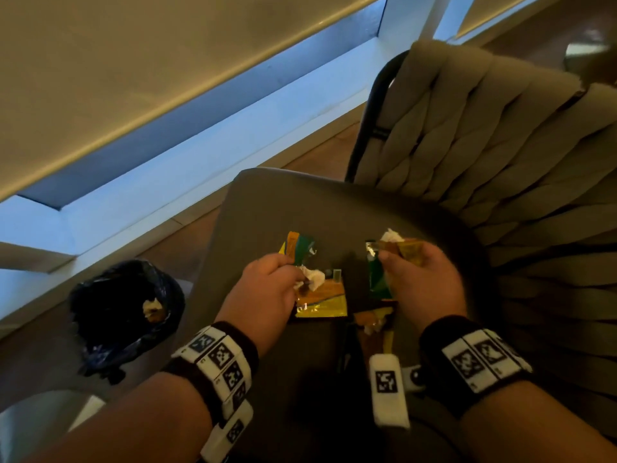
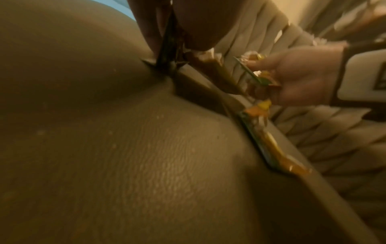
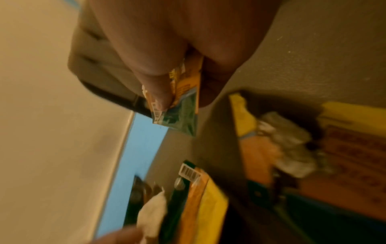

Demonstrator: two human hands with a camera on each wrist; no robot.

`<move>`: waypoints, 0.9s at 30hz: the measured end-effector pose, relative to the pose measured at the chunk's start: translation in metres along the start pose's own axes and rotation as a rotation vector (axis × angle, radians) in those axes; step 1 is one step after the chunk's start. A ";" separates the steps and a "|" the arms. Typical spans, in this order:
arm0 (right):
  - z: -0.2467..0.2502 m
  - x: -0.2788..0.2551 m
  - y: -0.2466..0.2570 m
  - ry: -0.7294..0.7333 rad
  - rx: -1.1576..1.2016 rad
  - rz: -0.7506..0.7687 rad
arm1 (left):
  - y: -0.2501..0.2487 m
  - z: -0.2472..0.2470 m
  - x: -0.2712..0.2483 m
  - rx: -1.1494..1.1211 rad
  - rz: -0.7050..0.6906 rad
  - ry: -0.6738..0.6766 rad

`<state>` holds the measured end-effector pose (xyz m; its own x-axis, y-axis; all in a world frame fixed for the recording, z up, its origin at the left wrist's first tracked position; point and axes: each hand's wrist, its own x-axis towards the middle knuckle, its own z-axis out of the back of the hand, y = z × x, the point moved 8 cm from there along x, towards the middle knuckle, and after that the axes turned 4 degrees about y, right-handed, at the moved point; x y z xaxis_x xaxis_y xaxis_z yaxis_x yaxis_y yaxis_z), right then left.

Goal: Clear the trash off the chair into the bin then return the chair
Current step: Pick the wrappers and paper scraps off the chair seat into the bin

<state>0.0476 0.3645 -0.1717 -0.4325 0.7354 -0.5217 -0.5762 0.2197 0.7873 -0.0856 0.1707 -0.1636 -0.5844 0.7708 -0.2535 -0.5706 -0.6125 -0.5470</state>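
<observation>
On the chair seat, view by view:

Head view, left grip: your left hand (image 1: 267, 285) pinches a crumpled white tissue (image 1: 314, 279) together with a green-and-orange wrapper (image 1: 298, 245), gathering several pieces so that one carry serves.
Head view, right grip: your right hand (image 1: 424, 279) curls round a second wrapper (image 1: 379, 272) and a tissue wad (image 1: 392, 235), lifted just above the seat.
Head view, trash left: a flat yellow packet (image 1: 322, 300) lies on the chair (image 1: 267, 202) between your hands, with another scrap (image 1: 374, 317) just beside it near your right wrist.
Head view, bin: the black-lined bin (image 1: 127, 312) stands on the floor at your left, close to the seat edge, already holding some waste; I judge your left hand has the shorter reach.

Left wrist view, hold: your fingers (image 2: 204, 24) clamp thin wrapper edges upright against the seat, though blur hides how many pieces.
Left wrist view, opposite hand: your right hand (image 2: 296, 74) holds its bundle near the backrest.

Right wrist view, hold: thumb and finger (image 3: 154, 85) pinch an orange-green packet (image 3: 181, 105) by one end, so it hangs free.
Right wrist view, below: the yellow packet (image 3: 208, 206) lies flat on the seat, not yet picked up.
</observation>
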 end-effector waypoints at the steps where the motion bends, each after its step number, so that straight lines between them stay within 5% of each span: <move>1: 0.003 -0.001 0.003 -0.019 0.041 0.000 | 0.002 0.008 -0.003 -0.026 0.019 -0.039; 8: -0.004 -0.019 0.047 -0.035 0.210 0.109 | 0.026 0.045 -0.025 -0.189 0.117 -0.239; 12: -0.041 -0.043 0.060 0.125 0.249 0.104 | 0.057 0.077 -0.053 -0.288 0.242 -0.440; 18: -0.116 -0.078 0.037 0.357 0.133 -0.039 | 0.175 0.109 -0.105 -0.367 0.643 -0.632; 22: -0.154 -0.091 0.023 0.450 0.025 -0.127 | 0.275 0.088 -0.146 -0.343 0.950 -0.571; 27: -0.203 -0.106 0.012 0.586 -0.094 -0.163 | 0.359 0.055 -0.170 -0.323 1.075 -0.434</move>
<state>-0.0540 0.1591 -0.1737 -0.6278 0.2161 -0.7478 -0.7141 0.2225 0.6638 -0.2232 -0.1901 -0.2729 -0.8534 -0.2678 -0.4472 0.4620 -0.7858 -0.4111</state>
